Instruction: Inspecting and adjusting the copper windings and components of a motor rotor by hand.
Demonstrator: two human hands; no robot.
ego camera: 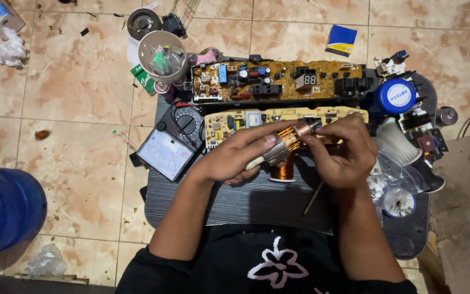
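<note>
A: Centre of the frame, over the dark grey ribbed board (278,204): both hands meet on a small motor armature with copper windings and a pale shaft (285,142). Hand states?

B: Left hand (235,158) closed around the armature's lower left end, thumb lying along it. Right hand (341,149) pinching the upper right end at the fingertips.

A: Long axis?

B: Slanted, lower left to upper right, spanning the hands. Neither is nearer; both are touching it.

A: Surroundings?

B: Spool of copper wire (282,171) directly beneath, partly hidden. Two yellow circuit boards (278,81) above. Analogue multimeter with a white dial (165,154) to the left. Blue round cap (397,96) at upper right. Thin dark rod (312,200) under the right wrist; whether it is held, cannot tell.
</note>
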